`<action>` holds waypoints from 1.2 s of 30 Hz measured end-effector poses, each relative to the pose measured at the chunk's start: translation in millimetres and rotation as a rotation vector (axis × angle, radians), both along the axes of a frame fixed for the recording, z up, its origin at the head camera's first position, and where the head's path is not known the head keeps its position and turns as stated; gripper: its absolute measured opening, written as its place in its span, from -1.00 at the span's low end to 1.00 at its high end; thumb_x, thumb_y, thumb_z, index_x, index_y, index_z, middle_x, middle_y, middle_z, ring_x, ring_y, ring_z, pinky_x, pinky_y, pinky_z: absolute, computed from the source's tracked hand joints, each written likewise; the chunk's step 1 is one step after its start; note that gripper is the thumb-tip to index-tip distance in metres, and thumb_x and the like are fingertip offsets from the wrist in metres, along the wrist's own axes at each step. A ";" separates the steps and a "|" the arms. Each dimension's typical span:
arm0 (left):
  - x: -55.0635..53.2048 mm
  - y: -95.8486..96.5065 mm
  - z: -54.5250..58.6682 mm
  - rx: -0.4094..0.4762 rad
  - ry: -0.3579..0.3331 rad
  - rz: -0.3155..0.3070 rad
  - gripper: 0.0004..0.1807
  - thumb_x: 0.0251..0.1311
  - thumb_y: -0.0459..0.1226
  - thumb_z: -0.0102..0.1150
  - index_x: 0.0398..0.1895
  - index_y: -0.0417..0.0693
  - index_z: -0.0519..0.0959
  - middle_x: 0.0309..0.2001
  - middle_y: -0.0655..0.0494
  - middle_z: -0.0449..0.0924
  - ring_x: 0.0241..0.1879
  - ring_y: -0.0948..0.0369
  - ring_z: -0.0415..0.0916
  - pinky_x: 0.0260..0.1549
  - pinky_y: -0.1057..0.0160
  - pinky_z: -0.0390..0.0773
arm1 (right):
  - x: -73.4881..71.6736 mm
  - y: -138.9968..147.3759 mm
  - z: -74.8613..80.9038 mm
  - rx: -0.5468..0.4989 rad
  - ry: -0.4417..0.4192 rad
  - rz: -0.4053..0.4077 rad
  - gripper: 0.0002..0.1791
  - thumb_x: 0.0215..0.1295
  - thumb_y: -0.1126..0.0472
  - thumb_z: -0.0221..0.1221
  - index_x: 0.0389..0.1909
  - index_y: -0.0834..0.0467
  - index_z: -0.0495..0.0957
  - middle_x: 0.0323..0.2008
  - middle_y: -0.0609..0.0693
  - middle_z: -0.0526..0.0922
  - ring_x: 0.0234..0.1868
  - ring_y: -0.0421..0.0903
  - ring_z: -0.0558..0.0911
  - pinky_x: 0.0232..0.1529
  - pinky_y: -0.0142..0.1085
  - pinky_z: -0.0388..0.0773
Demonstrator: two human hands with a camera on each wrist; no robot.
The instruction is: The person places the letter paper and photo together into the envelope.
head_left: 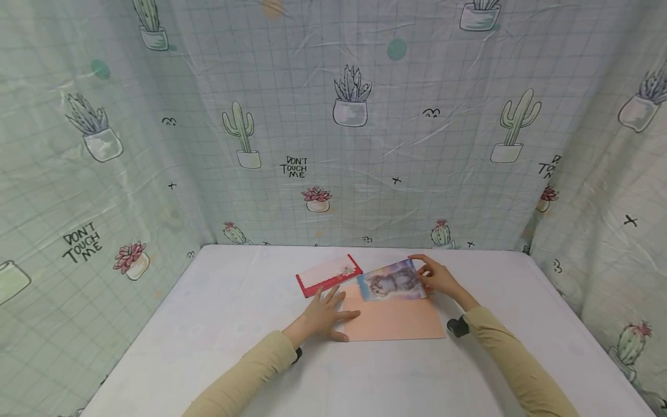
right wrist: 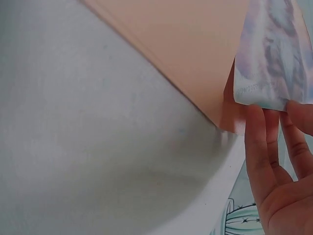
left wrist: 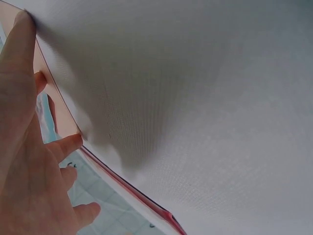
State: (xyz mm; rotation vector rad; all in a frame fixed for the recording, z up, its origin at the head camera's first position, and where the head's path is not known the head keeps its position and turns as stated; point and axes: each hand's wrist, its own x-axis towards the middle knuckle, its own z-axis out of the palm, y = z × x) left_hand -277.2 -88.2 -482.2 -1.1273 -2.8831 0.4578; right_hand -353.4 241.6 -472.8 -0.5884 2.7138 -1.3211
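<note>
Pinching kitten card [head_left: 393, 282] by its right end with right hand [head_left: 440, 281], thumb above and fingers below, over far part of peach sheet [head_left: 396, 321]; resting left hand [head_left: 320, 315], spread wide, at sheet's left edge.

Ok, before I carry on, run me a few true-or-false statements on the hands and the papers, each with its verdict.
1. The right hand holds the cat picture by its right end. True.
2. The left hand holds a pen. False: it holds no pen, and its fingers are spread at the left edge of the peach paper.
3. The red-edged card is left of the cat picture in the head view. True.
4. The peach paper hides part of the cat picture in the head view. False: the cat picture hides part of the peach paper.
5. The table is white. True.
</note>
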 end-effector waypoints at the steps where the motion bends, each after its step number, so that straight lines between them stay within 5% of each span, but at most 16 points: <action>1: 0.0 0.0 0.2 0.001 -0.001 0.001 -0.28 -0.06 0.35 -0.10 0.25 0.55 0.13 0.33 0.03 0.13 0.38 -0.04 -0.13 0.20 -0.18 0.09 | -0.7 -0.5 -0.4 0.002 0.010 0.007 -0.46 0.20 0.40 0.02 0.22 0.09 0.22 -0.34 0.24 0.54 -0.60 -0.06 0.51 -0.63 -0.28 0.50; 17: -1.5 0.2 -1.8 -0.008 0.003 0.006 -0.28 -0.06 0.36 -0.12 0.26 0.57 0.11 0.33 0.04 0.12 0.38 -0.04 -0.14 0.20 -0.18 0.09 | -0.5 -1.7 -3.7 -0.008 -0.021 -0.018 -0.56 0.23 0.33 0.03 0.14 0.09 0.29 -0.23 0.29 0.59 -0.41 -0.08 0.56 -0.53 -0.30 0.50; 24: -2.4 1.1 -1.3 0.001 -0.016 0.015 -0.27 -0.07 0.35 -0.09 0.26 0.55 0.12 0.34 0.03 0.12 0.38 -0.05 -0.15 0.20 -0.17 0.09 | 9.8 -0.6 5.6 -0.071 -0.077 -0.029 -0.64 0.25 0.31 0.01 0.08 0.22 0.32 -0.22 0.39 0.56 -0.43 0.06 0.59 -0.52 -0.12 0.56; 36: -1.3 0.7 0.3 0.011 -0.017 0.021 -0.29 -0.07 0.35 -0.08 0.25 0.57 0.14 0.33 0.03 0.13 0.38 -0.03 -0.15 0.20 -0.17 0.08 | 3.6 11.9 -10.0 -0.082 -0.018 -0.054 -0.78 0.25 0.22 0.05 -0.17 0.28 0.46 -0.28 0.33 0.60 -0.46 -0.03 0.63 -0.54 -0.24 0.58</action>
